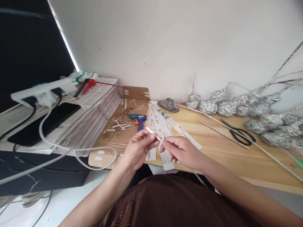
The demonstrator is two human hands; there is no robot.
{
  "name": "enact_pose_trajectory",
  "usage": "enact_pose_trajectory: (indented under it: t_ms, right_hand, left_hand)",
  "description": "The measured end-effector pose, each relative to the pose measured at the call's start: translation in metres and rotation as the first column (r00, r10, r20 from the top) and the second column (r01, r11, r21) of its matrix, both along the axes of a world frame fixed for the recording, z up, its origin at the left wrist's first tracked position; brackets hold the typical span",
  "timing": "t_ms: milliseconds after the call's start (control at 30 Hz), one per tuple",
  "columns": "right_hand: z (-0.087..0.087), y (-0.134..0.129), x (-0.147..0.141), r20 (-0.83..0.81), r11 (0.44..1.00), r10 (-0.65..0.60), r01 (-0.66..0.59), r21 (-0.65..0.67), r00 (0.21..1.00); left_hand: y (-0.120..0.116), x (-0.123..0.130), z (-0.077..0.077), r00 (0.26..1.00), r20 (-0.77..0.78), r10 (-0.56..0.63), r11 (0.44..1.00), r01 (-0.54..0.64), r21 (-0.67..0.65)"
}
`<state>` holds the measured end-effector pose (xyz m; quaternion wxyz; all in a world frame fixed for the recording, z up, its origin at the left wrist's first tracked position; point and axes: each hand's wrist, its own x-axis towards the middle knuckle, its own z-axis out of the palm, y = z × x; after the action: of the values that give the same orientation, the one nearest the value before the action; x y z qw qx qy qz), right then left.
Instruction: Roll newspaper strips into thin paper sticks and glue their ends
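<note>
Soft light washes the wall [151,47], and the right edge looks blurred.

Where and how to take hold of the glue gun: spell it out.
Probably best by the blue handle, from the near side: the glue gun appears to lie flat, handle pointing nearer, with its teal front turned left, away from that approach.

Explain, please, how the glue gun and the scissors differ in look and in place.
Colour: the glue gun is mostly blue with an orange trigger, while the scissors have black handles.
Shape: the glue gun has one grip; the scissors have looped handles.
Place: the glue gun lies on cardboard, the scissors on bare wood.
Shared: neither is held.
</note>
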<state>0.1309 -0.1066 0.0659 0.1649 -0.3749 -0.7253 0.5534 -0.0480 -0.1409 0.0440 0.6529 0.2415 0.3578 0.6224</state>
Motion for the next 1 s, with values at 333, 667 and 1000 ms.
enact_pose_trajectory:
  t_ms: [333, 667, 1000]
  right_hand:
    - [-0.006, -0.003, 0.020, -0.028, 0.995, -0.060, 0.062, 0.080, 0.998]
    - [-0.017, 0.008, 0.033, -0.319, 0.854, 0.093, -0.240, -0.462, 0.943]
    - [-0.025, -0.001, 0.037, -0.184, 0.980, -0.041, 0.004, -0.198, 0.982]
  left_hand:
    - [0.004, 0.018, 0.001, 1.000, -0.012, -0.016, 1.000, 0.016, 0.007]
    - [0.008, 0.024, 0.001, 0.995, -0.024, -0.095, 0.995, 0.094, -0.032]
    - [0.012, 0.029, -0.001, 0.998, -0.016, -0.057, 0.997, 0.056, -0.055]
